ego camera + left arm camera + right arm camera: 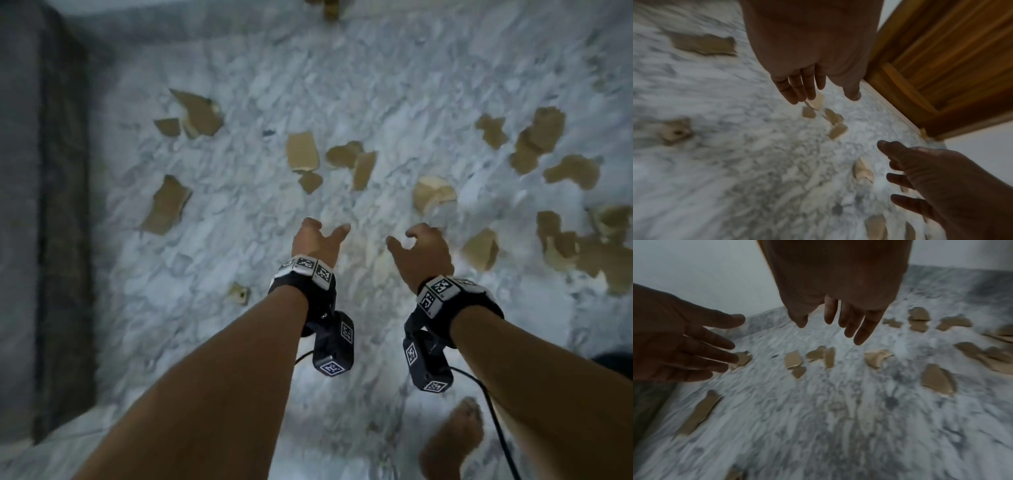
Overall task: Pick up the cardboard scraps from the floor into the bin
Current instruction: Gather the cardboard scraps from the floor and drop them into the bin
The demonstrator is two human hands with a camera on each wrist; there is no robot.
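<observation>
Several torn brown cardboard scraps (302, 151) lie scattered over a white marble floor (239, 308), also seen as scraps (793, 360) in the right wrist view and scraps (835, 129) in the left wrist view. My left hand (320, 236) hovers above the floor at the middle, fingers spread and empty. My right hand (416, 245) hovers beside it, also empty with relaxed fingers. The left hand (813, 87) and right hand (838, 324) hold nothing. No bin shows in any view.
A dark grey sofa or mattress edge (51, 205) runs along the left. A wooden door (941, 56) and white wall stand beyond the scraps. My bare foot (452, 442) is at the lower right, near a black cable (493, 411).
</observation>
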